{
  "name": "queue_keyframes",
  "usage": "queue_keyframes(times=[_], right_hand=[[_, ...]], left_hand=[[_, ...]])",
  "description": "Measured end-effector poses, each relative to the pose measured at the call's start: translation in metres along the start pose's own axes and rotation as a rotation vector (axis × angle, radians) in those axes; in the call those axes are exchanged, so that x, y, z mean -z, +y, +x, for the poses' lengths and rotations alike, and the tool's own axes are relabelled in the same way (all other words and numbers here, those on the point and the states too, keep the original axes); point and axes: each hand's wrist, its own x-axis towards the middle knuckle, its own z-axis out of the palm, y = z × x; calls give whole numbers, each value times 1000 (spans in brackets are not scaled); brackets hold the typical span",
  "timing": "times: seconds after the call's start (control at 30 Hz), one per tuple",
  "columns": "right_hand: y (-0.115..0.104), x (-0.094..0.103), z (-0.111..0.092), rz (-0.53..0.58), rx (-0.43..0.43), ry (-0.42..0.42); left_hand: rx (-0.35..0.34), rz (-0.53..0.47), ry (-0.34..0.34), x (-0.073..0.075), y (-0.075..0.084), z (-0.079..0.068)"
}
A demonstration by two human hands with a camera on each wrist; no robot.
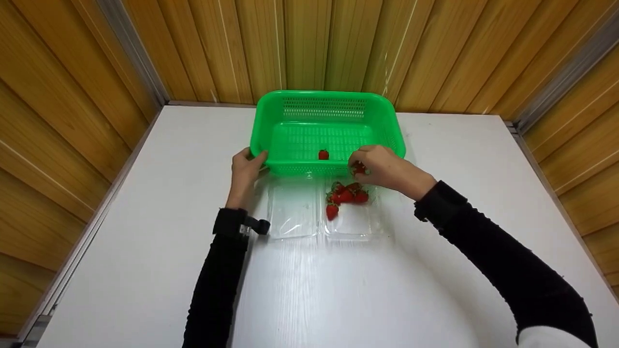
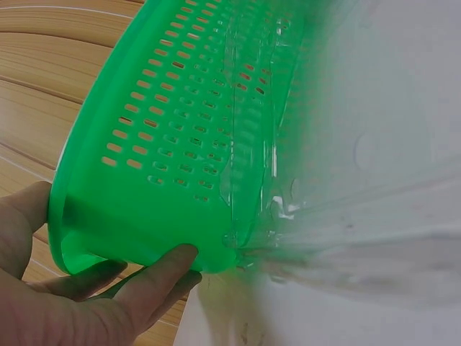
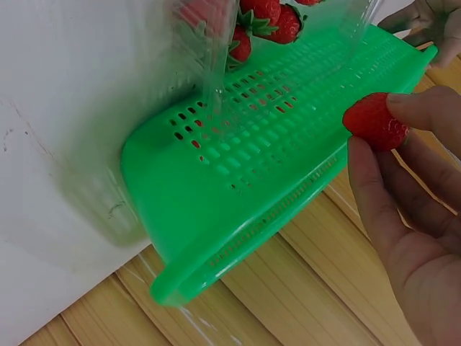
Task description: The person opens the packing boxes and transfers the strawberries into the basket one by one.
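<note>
My left hand [image 1: 245,171] grips the near left corner of a green plastic basket [image 1: 325,165], thumb over the rim and fingers against the outer wall. Between thumb and fingers, my right hand [image 1: 387,169] pinches a strawberry [image 3: 376,122] just above the basket's near rim. One more strawberry [image 1: 323,154] lies inside the basket by its near wall. In front of the basket is a clear plastic clamshell box [image 1: 295,212], opened flat. Several strawberries [image 1: 346,195] sit together in its right half, toward the far side.
A white table [image 1: 145,251] carries the basket and box. Wood-patterned panels [image 1: 309,43] rise behind the basket and along both sides. Each wrist wears a black strap; a small camera [image 1: 261,226] sticks out from the left one.
</note>
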Motion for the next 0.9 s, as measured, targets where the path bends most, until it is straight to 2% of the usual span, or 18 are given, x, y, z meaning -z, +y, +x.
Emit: queue_keyframes(times=[0.27, 0.43, 0.7, 0.9], right_hand=[[14, 16, 9, 8, -39, 53], [26, 20, 16, 14, -88, 71], [44, 17, 27, 53, -239, 37], [52, 14, 28, 77, -283, 18]], left_hand=[[3, 15, 6, 0, 2, 1], [4, 77, 6, 1, 0, 2], [9, 85, 9, 0, 0, 2], [15, 70, 12, 1, 0, 2]])
